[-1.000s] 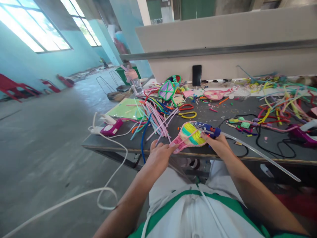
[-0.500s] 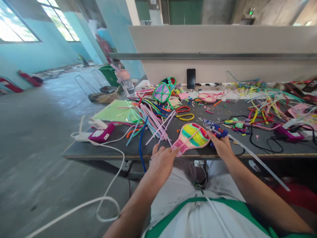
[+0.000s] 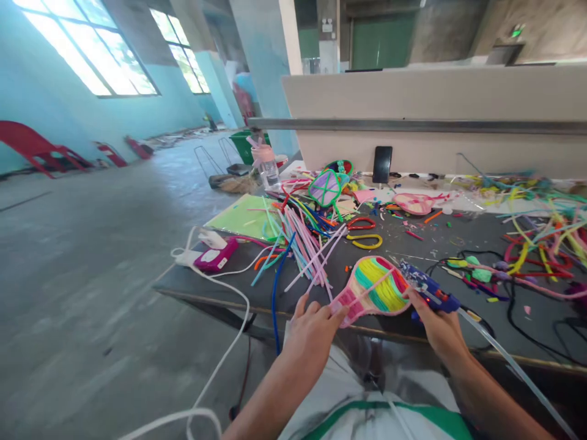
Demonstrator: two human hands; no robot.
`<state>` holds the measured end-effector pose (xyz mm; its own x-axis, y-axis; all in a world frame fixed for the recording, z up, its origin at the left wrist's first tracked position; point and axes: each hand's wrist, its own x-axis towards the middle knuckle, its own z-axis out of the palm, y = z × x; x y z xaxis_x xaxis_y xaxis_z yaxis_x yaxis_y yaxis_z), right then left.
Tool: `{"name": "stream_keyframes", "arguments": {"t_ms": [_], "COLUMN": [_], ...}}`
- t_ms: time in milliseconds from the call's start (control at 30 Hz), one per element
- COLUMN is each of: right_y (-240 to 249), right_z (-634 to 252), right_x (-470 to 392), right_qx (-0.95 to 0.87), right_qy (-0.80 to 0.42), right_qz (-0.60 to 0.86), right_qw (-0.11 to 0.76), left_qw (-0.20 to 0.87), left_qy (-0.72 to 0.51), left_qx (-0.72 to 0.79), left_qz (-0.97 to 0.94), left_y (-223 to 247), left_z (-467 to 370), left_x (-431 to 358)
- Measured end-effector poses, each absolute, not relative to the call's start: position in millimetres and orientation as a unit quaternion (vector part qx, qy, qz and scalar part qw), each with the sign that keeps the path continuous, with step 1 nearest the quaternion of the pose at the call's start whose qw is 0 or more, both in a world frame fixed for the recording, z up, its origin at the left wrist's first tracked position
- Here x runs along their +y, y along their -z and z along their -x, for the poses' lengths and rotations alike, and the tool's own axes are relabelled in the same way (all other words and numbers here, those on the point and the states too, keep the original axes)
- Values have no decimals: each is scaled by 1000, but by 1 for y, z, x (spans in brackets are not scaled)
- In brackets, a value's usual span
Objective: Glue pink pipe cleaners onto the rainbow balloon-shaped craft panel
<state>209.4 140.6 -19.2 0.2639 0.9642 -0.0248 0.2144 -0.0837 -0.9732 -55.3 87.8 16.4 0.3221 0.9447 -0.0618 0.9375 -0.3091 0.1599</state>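
Note:
My left hand (image 3: 314, 330) pinches the narrow pink end of a balloon-shaped pipe-cleaner craft (image 3: 383, 287), which has yellow, teal and red bands inside a pink outline. The craft lies at the table's front edge. In my right hand (image 3: 443, 330) is a blue hot glue gun (image 3: 428, 288), its nozzle pointing left beside the craft's upper right rim. Whether the nozzle touches the rim I cannot tell. A long clear glue stick (image 3: 513, 363) sticks out of the gun's back. My right fingertips are close to the craft's right side.
Loose lilac pipe cleaners (image 3: 305, 244) lie left of the craft, near yellow-handled scissors (image 3: 367, 241). Farther back are a purple-and-green craft (image 3: 325, 188), a phone (image 3: 382, 164) and a water bottle (image 3: 266, 168). A purple power socket (image 3: 216, 255) with white cable sits at the left edge.
My view has turned left and up, so the table sits lower and farther right in it. Both hands keep their hold on the craft and the glue gun.

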Motion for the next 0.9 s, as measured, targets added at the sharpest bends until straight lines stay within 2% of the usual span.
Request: {"name": "stream_keyframes", "arguments": {"t_ms": [400, 667, 900], "right_y": [27, 49, 52], "right_z": [-215, -237, -249], "right_x": [137, 128, 135], "right_qx": [-447, -498, -544], "right_qy": [-407, -369, -364], "right_qz": [622, 663, 646], "right_qw": [498, 420, 393], "left_qw": [82, 20, 35], "left_qy": [-23, -57, -51], "left_qx": [589, 552, 578], "left_qz": [-804, -832, -813], "left_y": [-10, -1, -12], "left_z": [55, 60, 50], "left_x": [89, 93, 90]}}
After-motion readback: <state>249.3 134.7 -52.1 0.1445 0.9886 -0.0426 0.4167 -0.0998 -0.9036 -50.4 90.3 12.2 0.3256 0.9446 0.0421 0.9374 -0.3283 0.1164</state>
